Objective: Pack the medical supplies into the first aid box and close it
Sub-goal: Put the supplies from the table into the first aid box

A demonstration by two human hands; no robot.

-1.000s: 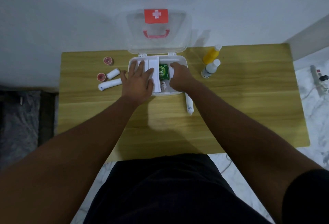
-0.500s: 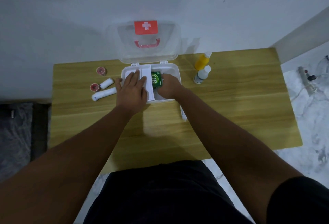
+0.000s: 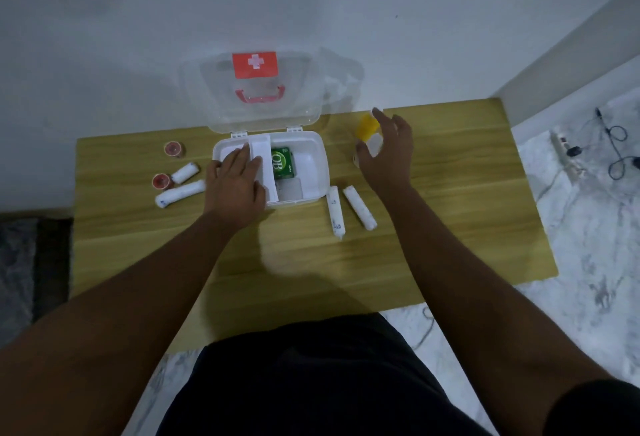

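The white first aid box [image 3: 320, 162] stands open on the wooden table [image 3: 311, 255], its clear lid [image 3: 256, 89] with a red cross leaning against the wall. A green packet [image 3: 283, 162] lies inside. My left hand [image 3: 235, 182] rests flat on the box's left side, fingers spread. My right hand [image 3: 388, 151] hovers open over the yellow bottle [image 3: 366, 125] and the white bottle [image 3: 374, 143], fingers curled around them without a clear grip. Two white bandage rolls [image 3: 336, 210] [image 3: 360, 207] lie right of the box. Two more rolls [image 3: 185, 172] [image 3: 178, 193] and two red tape rolls [image 3: 174, 148] [image 3: 161, 181] lie to its left.
The table's back edge meets a white wall. On the marble floor at right lie a power strip [image 3: 568, 155] and cables [image 3: 616, 144]. A dark mat [image 3: 31, 262] lies on the floor at left. My dark shorts fill the bottom of the view.
My right hand left the box, where the green packet now lies, and moved right over the bottles. Two bandage rolls beside the box are now uncovered. The left hand stayed on the box.
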